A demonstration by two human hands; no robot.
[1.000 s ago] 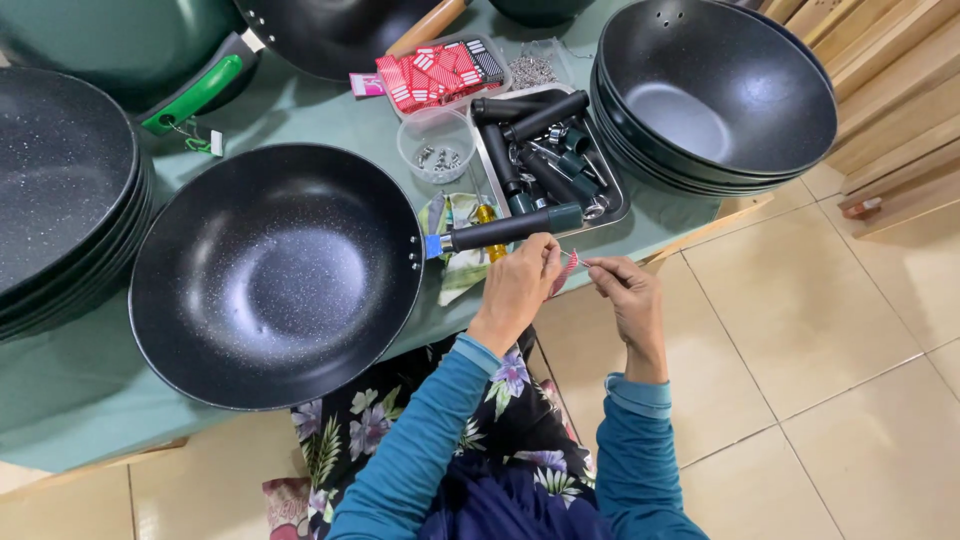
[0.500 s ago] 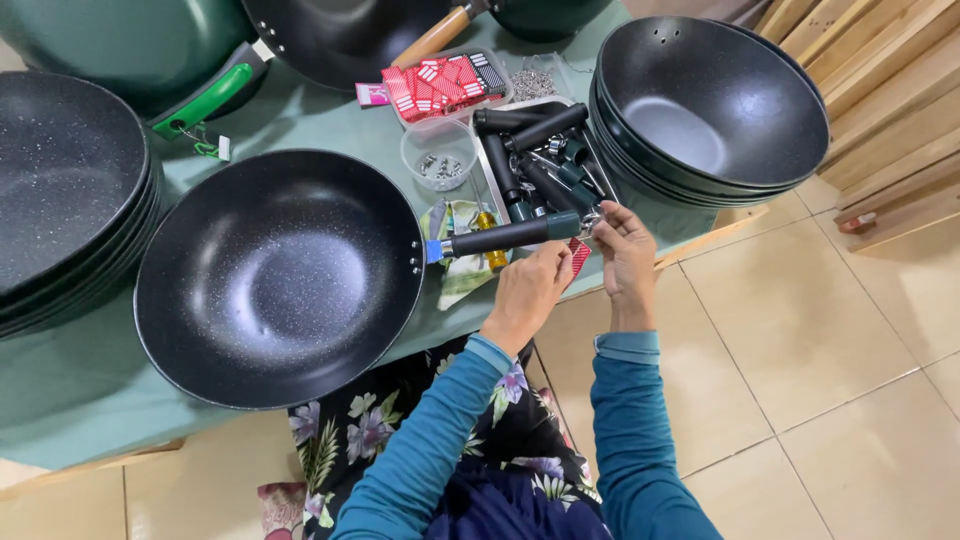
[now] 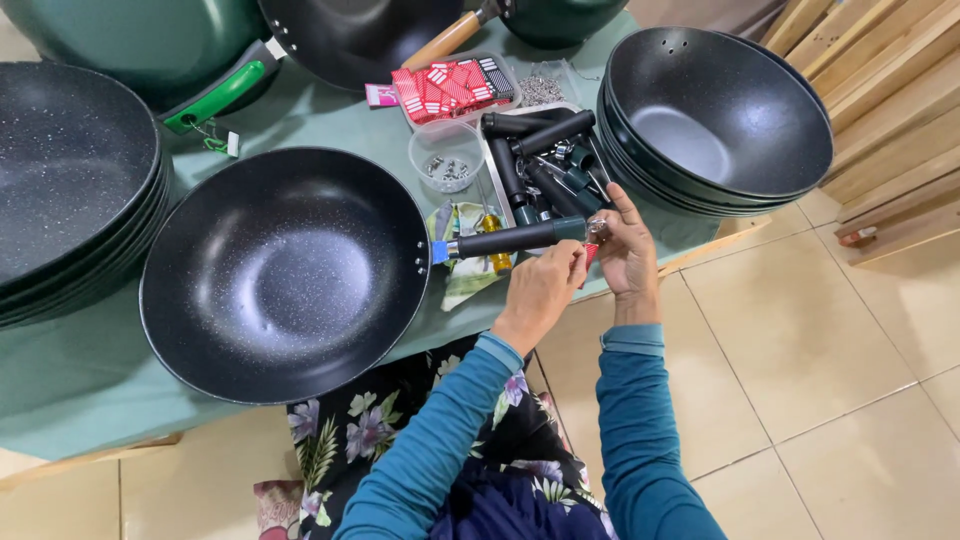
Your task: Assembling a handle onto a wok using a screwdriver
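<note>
Green-covered counter (image 3: 330, 110): both hands have risen from below its front edge to the wok handle (image 3: 515, 238), left hand (image 3: 542, 290) and right hand (image 3: 628, 250) pinching its end together.

A table (image 3: 70, 400) covered in a pale green cloth carries everything. A large black speckled wok (image 3: 285, 275) sits at its middle front edge, with a stack of black pans (image 3: 70, 190) to its left. Right of the wok lie a metal tray of black handles (image 3: 540, 165) and a stack of deep black woks (image 3: 715, 120); behind it stands a small clear cup of screws (image 3: 447, 160).
</note>
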